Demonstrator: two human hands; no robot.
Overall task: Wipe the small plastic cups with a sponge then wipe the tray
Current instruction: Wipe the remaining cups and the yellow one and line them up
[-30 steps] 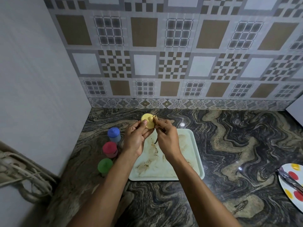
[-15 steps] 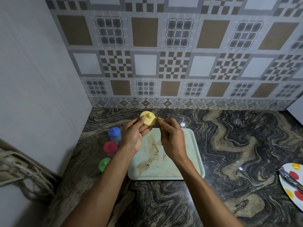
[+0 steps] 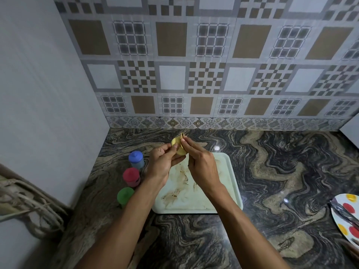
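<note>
Three small lidded plastic cups, blue [image 3: 136, 158], red [image 3: 131, 177] and green [image 3: 125, 196], line the stained pale tray's [image 3: 231, 183] left side; the marbled tabletop [image 3: 281, 171] lies open on the right up to the spotted plate [image 3: 345, 216].

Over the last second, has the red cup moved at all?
No. The red cup keeps its spot between the blue cup and the green cup, just left of the tray.

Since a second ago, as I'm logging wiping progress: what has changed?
The right hand slid the sponge from beside the yellow cup onto its face. The left hand kept hold of that cup. The blue cup, red cup, green cup and stained tray stayed put.
</note>
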